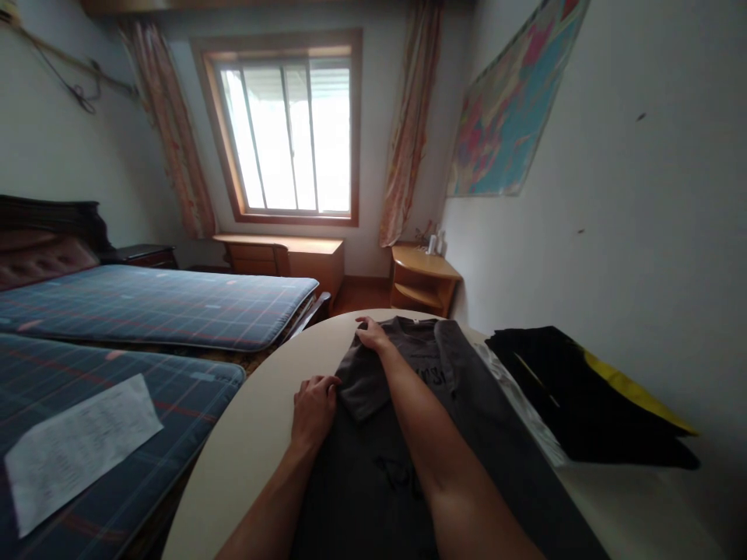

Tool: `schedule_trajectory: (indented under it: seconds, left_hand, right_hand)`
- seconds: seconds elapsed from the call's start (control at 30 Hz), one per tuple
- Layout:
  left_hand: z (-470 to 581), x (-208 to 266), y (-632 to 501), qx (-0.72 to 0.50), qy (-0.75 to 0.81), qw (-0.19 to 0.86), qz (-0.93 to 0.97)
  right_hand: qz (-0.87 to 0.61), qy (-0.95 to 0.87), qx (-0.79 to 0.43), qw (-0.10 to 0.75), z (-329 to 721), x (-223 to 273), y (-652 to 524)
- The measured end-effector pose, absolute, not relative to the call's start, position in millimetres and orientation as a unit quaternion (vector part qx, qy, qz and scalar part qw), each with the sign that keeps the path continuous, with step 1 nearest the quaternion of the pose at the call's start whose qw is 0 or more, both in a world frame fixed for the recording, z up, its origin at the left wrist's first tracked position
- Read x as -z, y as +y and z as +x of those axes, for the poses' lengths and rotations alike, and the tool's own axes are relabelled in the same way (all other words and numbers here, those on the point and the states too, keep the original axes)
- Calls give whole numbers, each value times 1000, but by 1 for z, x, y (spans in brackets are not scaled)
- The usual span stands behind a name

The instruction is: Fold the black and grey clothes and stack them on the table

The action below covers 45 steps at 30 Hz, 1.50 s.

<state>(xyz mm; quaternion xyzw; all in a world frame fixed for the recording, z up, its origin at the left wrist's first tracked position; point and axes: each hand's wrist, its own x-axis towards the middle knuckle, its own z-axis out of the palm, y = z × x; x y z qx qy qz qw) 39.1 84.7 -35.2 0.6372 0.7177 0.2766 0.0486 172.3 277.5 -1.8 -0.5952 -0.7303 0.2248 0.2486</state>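
Observation:
A dark grey T-shirt (367, 451) with black lettering lies face up on a pale round table (245, 435), its collar at the far edge. One sleeve is folded inward over the chest, and the far side is turned in too. My left hand (315, 408) is closed at the shirt's left edge, fingertips pinching the fabric by the folded sleeve. Farther off, my right hand (372, 334) grips the cloth at the left shoulder, thumb and fingers together. My right forearm crosses over the shirt and hides part of the print.
Black and yellow folded clothing (572, 397) lies at the right by the wall, beside clear plastic (519, 397). Two plaid mattresses (175, 303) are on the left, the nearer bearing a sheet of paper (82, 447). A wooden corner shelf (426, 264) and desk (303, 247) stand beyond.

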Motion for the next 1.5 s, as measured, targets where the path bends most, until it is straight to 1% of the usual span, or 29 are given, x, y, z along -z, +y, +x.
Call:
schedule_trajectory:
  seconds: [0.27, 0.4, 0.5, 0.77, 0.87, 1.0, 1.13, 1.33, 1.43, 1.5]
  left_hand:
    - [39, 36, 87, -298, 726, 61, 616]
    - [41, 36, 87, -299, 738, 51, 603]
    - [43, 35, 86, -295, 740, 40, 603]
    - [43, 35, 85, -288, 736, 33, 612]
    - [42, 35, 85, -288, 735, 34, 613]
    - [43, 35, 84, -285, 737, 34, 612]
    - [44, 34, 83, -282, 737, 30, 613]
    - [43, 36, 84, -291, 735, 31, 611]
    - [43, 36, 85, -289, 737, 36, 610]
    - [43, 36, 85, -288, 737, 37, 610]
  right_hand:
    - [-575, -763, -194, 221, 170, 8, 282]
    - [-582, -771, -144, 215, 165, 12, 264]
    - [-558, -792, -108, 221, 159, 13, 249]
    - [-509, -842, -123, 128, 152, 24, 238]
    - [-517, -837, -106, 142, 151, 22, 234]
    - [-576, -795, -76, 177, 148, 19, 228]
    - [-601, -777, -92, 163, 146, 21, 233]
    - [-559, -808, -145, 118, 150, 28, 250]
    - [-547, -816, -148, 116, 151, 28, 251]
    - [-551, -813, -134, 129, 150, 25, 246]
